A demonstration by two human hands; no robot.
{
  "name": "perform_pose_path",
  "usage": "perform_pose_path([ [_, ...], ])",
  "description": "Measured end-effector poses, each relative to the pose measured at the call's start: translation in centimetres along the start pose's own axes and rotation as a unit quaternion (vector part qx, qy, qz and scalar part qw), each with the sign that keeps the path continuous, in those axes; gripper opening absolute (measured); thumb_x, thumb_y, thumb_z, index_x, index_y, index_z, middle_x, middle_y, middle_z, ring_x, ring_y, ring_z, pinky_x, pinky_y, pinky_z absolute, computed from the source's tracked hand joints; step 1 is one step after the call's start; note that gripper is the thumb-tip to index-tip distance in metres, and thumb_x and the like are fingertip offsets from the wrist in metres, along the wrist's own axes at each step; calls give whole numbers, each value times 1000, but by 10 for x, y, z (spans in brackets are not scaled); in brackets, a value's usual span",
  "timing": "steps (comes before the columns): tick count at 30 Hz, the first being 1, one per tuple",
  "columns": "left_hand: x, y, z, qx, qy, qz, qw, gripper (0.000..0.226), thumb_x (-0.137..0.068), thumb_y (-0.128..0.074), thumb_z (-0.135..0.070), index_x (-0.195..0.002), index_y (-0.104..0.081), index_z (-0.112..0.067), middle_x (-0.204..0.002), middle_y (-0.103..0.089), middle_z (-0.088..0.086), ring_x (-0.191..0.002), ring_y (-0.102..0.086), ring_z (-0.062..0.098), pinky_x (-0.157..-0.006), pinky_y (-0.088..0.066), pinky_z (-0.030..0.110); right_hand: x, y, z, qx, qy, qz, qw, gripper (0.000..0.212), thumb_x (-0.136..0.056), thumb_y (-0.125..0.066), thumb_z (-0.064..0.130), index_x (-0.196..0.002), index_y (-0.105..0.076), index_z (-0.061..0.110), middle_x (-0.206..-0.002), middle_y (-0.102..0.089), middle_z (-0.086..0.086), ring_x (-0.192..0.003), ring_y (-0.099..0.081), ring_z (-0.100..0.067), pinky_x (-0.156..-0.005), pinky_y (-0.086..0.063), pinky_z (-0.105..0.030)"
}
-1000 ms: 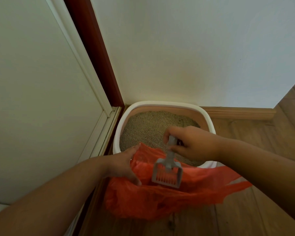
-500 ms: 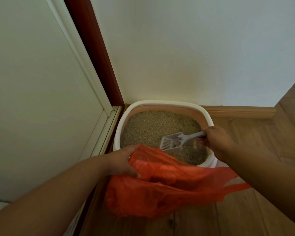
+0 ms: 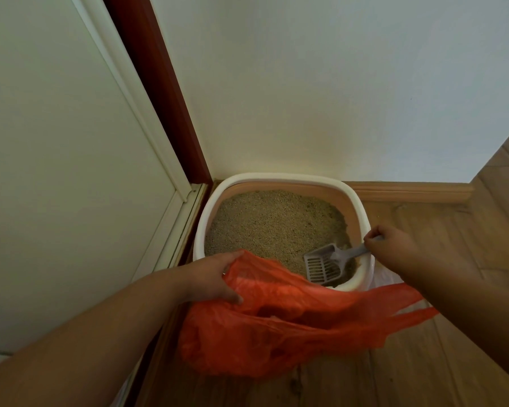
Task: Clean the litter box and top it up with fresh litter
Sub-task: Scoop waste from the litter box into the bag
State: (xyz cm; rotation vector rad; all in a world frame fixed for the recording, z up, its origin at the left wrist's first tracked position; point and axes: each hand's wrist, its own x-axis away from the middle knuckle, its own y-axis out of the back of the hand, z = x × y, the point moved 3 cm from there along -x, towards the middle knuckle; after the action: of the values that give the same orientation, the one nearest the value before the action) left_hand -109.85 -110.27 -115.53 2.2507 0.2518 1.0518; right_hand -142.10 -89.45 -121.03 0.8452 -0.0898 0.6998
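Note:
A white-rimmed litter box stands in the room's corner, filled with beige litter. My right hand grips the handle of a grey slotted scoop, whose head dips into the litter at the box's near right corner. My left hand holds the rim of an orange plastic bag, which lies crumpled on the floor in front of the box and covers the box's near edge.
A white wall is behind the box and a white door panel with a dark red frame is to its left. Wooden floor and a wooden skirting board extend to the right.
My right hand has lifted the scoop out of the orange bag and swung it right and back into the litter box, down to the near right corner. My left hand stayed on the bag.

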Motion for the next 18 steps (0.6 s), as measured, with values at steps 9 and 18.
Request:
perform_pose_path([
  [9,2,0,2,15,4,7,1000,108,-78,-87,-35,-160,-17,-44,-152,-45,-1,-130,-54,20,-103,-53,41,-2,11,-7,4,1,41,999,34,-89,-74,39,-112,-58,20,-106,-63,-3,-90,-64,-17,-65,-52,-30],
  [18,2,1,1,21,10,4,1000,112,-73,-90,-35,-159,-19,-45,-151,-45,-4,-129,-54,20,-102,-54,43,-2,21,21,-43,37,61,997,10,-92,-71,18,-98,-71,10,-89,-76,-8,-81,-74,-20,-68,-60,-33],
])
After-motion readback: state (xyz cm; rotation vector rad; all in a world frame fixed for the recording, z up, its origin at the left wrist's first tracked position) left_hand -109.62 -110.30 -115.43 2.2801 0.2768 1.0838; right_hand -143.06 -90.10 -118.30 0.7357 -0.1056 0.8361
